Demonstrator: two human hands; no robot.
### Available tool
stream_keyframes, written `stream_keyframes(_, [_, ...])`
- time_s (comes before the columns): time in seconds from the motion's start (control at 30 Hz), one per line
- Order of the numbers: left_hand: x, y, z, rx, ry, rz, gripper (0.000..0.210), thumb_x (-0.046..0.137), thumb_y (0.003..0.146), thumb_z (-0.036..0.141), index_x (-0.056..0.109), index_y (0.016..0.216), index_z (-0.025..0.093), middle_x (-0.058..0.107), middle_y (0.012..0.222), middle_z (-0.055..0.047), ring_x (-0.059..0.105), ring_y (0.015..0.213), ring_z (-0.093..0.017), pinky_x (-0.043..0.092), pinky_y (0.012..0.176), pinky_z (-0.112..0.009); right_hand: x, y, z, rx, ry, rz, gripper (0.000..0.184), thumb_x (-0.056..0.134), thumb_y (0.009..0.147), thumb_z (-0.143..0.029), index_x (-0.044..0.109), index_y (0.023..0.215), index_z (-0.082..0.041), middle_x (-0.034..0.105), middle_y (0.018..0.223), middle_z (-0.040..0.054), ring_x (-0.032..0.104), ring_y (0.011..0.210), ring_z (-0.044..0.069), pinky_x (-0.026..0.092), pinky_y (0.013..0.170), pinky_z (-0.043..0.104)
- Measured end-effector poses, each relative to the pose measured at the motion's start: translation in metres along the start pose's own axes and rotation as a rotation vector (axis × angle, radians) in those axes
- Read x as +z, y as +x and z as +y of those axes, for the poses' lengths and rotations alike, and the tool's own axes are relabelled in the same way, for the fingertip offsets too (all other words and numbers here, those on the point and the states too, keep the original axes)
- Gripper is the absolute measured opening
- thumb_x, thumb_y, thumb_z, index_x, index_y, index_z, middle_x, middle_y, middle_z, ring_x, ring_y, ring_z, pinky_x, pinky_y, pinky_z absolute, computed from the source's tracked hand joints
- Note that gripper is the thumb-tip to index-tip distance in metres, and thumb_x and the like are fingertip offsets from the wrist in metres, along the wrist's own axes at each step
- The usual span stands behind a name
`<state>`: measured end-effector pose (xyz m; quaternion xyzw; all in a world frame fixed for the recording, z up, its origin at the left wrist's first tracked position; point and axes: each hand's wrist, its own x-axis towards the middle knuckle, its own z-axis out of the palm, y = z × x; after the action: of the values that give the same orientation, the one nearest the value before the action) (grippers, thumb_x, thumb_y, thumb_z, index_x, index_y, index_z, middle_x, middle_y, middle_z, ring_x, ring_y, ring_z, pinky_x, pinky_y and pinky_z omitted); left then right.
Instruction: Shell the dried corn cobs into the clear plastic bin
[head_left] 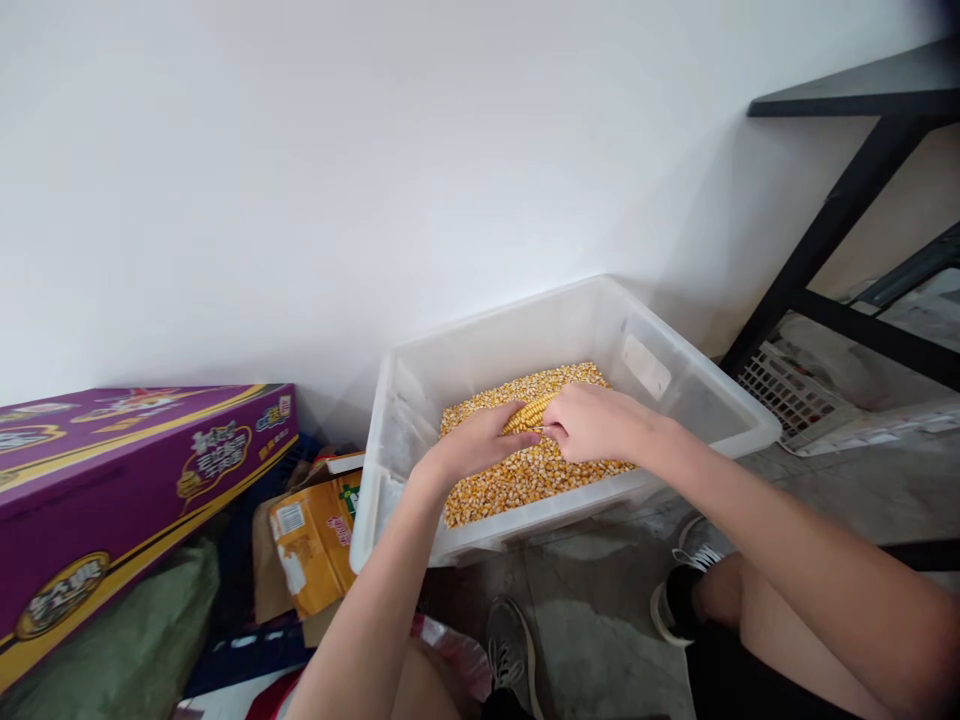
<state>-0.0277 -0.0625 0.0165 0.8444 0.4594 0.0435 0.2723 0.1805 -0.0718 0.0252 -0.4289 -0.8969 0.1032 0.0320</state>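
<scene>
Both hands meet over the middle of the tub, forearms reaching in from the near side. The left hand (480,440) curls around one end of a corn cob (529,411), and the right hand (596,422) closes over its other end, knuckles up. The cob is yellow, still bearing rows of kernels, held just above loose kernels (517,480) filling the clear plastic tub (697,400) on the floor.

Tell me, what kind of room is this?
Probably a storeroom or utility corner of a home: bare concrete floor, stacked cardboard boxes, and a plastic bin of loose corn kernels against a plain white wall.
</scene>
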Motion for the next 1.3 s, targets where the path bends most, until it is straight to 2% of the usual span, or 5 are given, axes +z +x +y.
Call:
stream_keyframes(0.2, [0.001, 0.0, -0.003, -0.109, 0.048, 0.075, 0.07, 0.059, 0.078, 0.058, 0.045, 0.135, 0.02, 0.055, 0.135, -0.013, 0.054, 0.119, -0.03, 0.043, 0.097, -0.041, -0.004, -0.002, 0.001, 0.037, 0.016, 0.023, 0.02, 0.051, 0.079, -0.02, 0.061, 0.063, -0.018, 0.059, 0.058, 0.0045, 0.045, 0.053, 0.014, 0.023, 0.053, 0.029])
stream_keyframes(0.47, [-0.001, -0.002, 0.007, -0.06, -0.014, 0.151, 0.048, 0.039, 0.09, 0.054, 0.053, 0.122, 0.021, 0.066, 0.115, -0.009, 0.061, 0.103, -0.025, 0.047, 0.086, -0.036, -0.005, -0.003, 0.022, 0.137, 0.15, 0.073, 0.029, 0.042, 0.088, -0.026, 0.053, 0.061, -0.018, 0.049, 0.053, 0.0002, 0.035, 0.047, 0.01, 0.019, 0.051, 0.029])
stream_keyframes(0.73, [0.0, 0.0, 0.005, -0.069, 0.029, 0.244, 0.043, 0.048, 0.088, 0.044, 0.048, 0.123, 0.02, 0.066, 0.109, -0.01, 0.062, 0.097, -0.025, 0.046, 0.081, -0.036, -0.006, 0.002, 0.023, 0.148, 0.223, 0.054, 0.03, 0.042, 0.089, -0.029, 0.054, 0.064, -0.018, 0.046, 0.052, -0.0011, 0.031, 0.046, 0.009, 0.019, 0.05, 0.029])
stream_keyframes(1.03, [0.001, 0.001, 0.006, -0.067, 0.01, 0.258, 0.042, 0.047, 0.089, 0.045, 0.049, 0.123, 0.021, 0.066, 0.11, -0.009, 0.062, 0.099, -0.025, 0.047, 0.083, -0.037, -0.009, 0.006, -0.002, 0.072, 0.054, 0.125, 0.025, 0.046, 0.086, -0.022, 0.064, 0.07, -0.017, 0.06, 0.065, 0.0046, 0.046, 0.055, 0.012, 0.023, 0.053, 0.029])
stream_keyframes(1.3, [0.001, 0.0, 0.008, -0.007, 0.044, 0.248, 0.05, 0.042, 0.092, 0.04, 0.037, 0.138, 0.019, 0.062, 0.122, -0.013, 0.06, 0.108, -0.026, 0.046, 0.088, -0.038, -0.006, 0.009, -0.021, 0.086, -0.121, 0.164, 0.018, 0.05, 0.079, -0.013, 0.068, 0.08, -0.012, 0.067, 0.073, 0.0127, 0.062, 0.069, 0.021, 0.035, 0.059, 0.031])
